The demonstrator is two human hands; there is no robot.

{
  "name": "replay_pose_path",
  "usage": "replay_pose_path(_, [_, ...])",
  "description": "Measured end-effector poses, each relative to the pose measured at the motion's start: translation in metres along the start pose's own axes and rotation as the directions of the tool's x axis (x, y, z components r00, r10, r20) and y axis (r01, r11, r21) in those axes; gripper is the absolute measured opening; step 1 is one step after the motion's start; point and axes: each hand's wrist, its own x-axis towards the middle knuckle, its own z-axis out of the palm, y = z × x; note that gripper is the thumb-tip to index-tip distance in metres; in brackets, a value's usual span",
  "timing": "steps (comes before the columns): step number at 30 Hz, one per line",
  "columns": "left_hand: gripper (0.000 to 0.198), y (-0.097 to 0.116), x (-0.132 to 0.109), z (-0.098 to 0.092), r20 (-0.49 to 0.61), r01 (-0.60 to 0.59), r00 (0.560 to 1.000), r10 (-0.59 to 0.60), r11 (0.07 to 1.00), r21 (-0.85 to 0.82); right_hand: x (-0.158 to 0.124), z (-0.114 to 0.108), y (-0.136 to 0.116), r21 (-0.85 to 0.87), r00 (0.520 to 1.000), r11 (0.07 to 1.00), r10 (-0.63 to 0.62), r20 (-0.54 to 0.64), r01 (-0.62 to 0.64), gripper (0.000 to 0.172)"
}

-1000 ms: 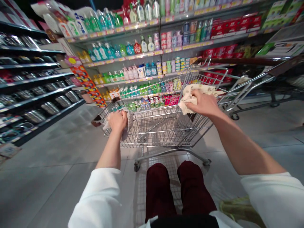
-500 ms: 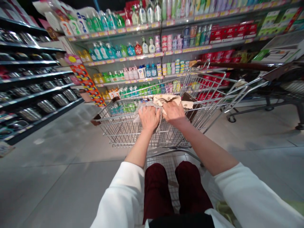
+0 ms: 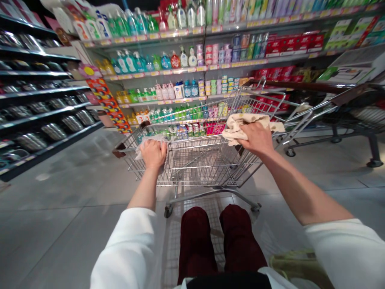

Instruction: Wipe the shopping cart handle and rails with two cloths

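An empty wire shopping trolley (image 3: 192,160) stands on the tiled floor in front of me. My left hand (image 3: 154,153) is closed over a grey cloth (image 3: 146,140) on the left end of the trolley's near rail. My right hand (image 3: 256,138) is closed over a beige patterned cloth (image 3: 240,120) pressed on the right end of the same rail. Both cloths drape over the rail. My dark red trouser legs (image 3: 219,241) show below.
Shelves of bottles and boxes (image 3: 192,60) rise behind the trolley. Dark shelves with metal pots (image 3: 45,116) run along the left. A second trolley (image 3: 331,108) stands at the right. A pale green bag (image 3: 297,265) lies by my right side.
Half a second ago both hands were together at the middle of the rail; now they have slid apart with their cloths to its left and right ends.
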Motion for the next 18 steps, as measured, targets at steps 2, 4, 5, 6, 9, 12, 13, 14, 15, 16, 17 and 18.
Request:
replay_pose_path(2, [0.05, -0.026, 0.0, 0.0, 0.018, 0.029, 0.999, -0.03, 0.999, 0.029, -0.006, -0.003, 0.022, -0.01, 1.0, 1.0, 0.016, -0.005, -0.016, 0.043])
replay_pose_path(4, [0.051, -0.043, 0.0, 0.0, 0.031, 0.052, 0.998, -0.054, 0.998, 0.041, -0.01, -0.004, 0.034, -0.023, 1.0, 1.0, 0.016, -0.012, -0.017, 0.044])
replay_pose_path(5, [0.051, -0.048, 0.0, 0.0, 0.034, 0.065, 0.997, -0.067, 0.997, 0.042, -0.011, -0.004, 0.036, -0.026, 1.0, 1.0, 0.016, -0.015, -0.016, 0.043])
replay_pose_path(6, [0.051, -0.05, -0.001, 0.0, 0.035, 0.081, 0.996, -0.082, 0.996, 0.04, -0.011, -0.004, 0.036, -0.028, 1.0, 0.999, 0.021, -0.019, -0.022, 0.043])
replay_pose_path(9, [0.053, -0.042, -0.001, -0.001, 0.008, 0.167, 0.986, -0.167, 0.986, 0.02, -0.01, -0.005, 0.029, -0.03, 0.997, 0.997, 0.071, -0.029, -0.072, 0.041])
replay_pose_path(12, [0.054, -0.025, -0.001, -0.003, -0.032, 0.249, 0.968, -0.25, 0.968, -0.026, -0.008, -0.005, 0.017, -0.047, 0.994, 0.994, 0.102, -0.037, -0.103, 0.039])
replay_pose_path(13, [0.053, -0.018, -0.001, -0.005, -0.034, 0.255, 0.966, -0.256, 0.966, -0.043, -0.006, -0.005, 0.012, -0.049, 0.994, 0.993, 0.103, -0.04, -0.105, 0.039])
replay_pose_path(14, [0.053, -0.01, -0.001, -0.006, -0.033, 0.248, 0.968, -0.25, 0.967, -0.06, -0.005, -0.004, 0.006, -0.045, 0.994, 0.993, 0.103, -0.039, -0.105, 0.038])
replay_pose_path(15, [0.053, -0.002, -0.002, -0.008, -0.031, 0.233, 0.971, -0.236, 0.969, -0.075, -0.002, -0.003, -0.002, -0.035, 0.994, 0.994, 0.104, -0.036, -0.105, 0.038])
replay_pose_path(16, [0.053, 0.009, -0.002, -0.01, -0.031, 0.218, 0.975, -0.222, 0.972, -0.09, 0.0, -0.001, -0.013, -0.02, 0.994, 0.994, 0.104, -0.029, -0.105, 0.038])
replay_pose_path(17, [0.053, 0.021, -0.002, -0.012, -0.034, 0.203, 0.978, -0.207, 0.973, -0.106, 0.004, 0.001, -0.025, 0.0, 0.994, 0.995, 0.103, -0.023, -0.103, 0.038])
replay_pose_path(18, [0.053, 0.035, -0.003, -0.014, -0.039, 0.188, 0.98, -0.195, 0.974, -0.124, 0.007, 0.004, -0.04, 0.022, 0.995, 0.995, 0.1, -0.021, -0.1, 0.038])
